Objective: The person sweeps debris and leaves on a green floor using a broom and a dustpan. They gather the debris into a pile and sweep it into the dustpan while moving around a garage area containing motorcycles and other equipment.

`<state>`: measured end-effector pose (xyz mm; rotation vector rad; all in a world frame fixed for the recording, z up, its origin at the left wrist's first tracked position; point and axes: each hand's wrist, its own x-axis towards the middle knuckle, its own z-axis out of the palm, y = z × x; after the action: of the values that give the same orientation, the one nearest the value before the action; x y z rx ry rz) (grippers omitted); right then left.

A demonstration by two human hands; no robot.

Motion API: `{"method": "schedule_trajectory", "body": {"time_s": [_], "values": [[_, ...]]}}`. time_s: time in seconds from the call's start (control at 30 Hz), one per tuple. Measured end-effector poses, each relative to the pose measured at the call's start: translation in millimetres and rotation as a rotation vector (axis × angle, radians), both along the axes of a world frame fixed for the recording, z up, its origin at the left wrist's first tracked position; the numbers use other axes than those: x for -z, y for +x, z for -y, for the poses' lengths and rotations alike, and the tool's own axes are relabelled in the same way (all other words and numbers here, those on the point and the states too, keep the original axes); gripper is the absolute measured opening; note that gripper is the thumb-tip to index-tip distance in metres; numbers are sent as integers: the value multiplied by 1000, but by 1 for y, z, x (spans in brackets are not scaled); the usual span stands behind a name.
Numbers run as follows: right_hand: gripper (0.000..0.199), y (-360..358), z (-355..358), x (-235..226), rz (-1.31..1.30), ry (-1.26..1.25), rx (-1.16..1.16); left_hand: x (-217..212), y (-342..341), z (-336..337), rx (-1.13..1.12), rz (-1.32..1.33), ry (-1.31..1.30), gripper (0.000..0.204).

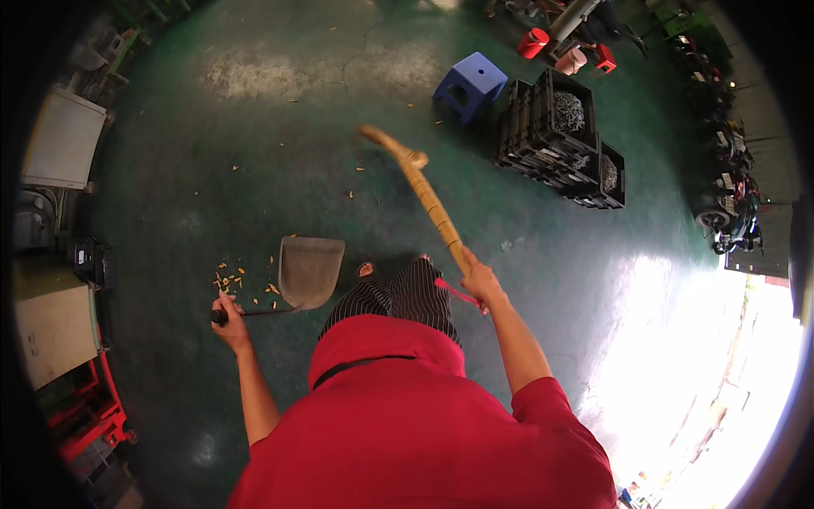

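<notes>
The left hand (227,321) clenches the dustpan (309,270) handle, pan flat on the green floor (254,153) beside orange scraps (233,278) to catch them, while the right hand (481,282) grips the raised bamboo broom (421,188) angled forward.

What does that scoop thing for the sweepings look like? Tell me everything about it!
The dustpan is a dull grey, metal-looking scoop, wider at one end, with raised side edges. A thin dark handle runs from it to the person's left hand, which grips the handle's black end. The pan sits low on the green floor, in front of the person's striped trousers. Small orange scraps lie scattered on the floor just beside it. The pan looks empty.
</notes>
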<state>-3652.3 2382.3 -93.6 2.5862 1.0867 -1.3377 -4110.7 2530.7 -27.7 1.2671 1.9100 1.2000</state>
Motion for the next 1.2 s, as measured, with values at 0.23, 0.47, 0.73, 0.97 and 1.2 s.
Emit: {"method": "schedule_trajectory", "body": {"time_s": [0.23,0.47,0.73,0.97,1.2], "values": [[82,132,-126,39,-83,75,165,-16,80,-63,-94,28,13,30],[84,152,-227,107,-265,-32,158,-17,154,-108,-213,11,14,31],[84,109,-245,64,-681,-201,-120,-8,200,-128,-319,3,-23,29],[83,198,-251,-29,-860,-317,57,-4,217,-105,-409,79,-69,30],[85,272,-134,-56,-162,-126,-120,9,201,-48,-473,40,-132,30]]}}
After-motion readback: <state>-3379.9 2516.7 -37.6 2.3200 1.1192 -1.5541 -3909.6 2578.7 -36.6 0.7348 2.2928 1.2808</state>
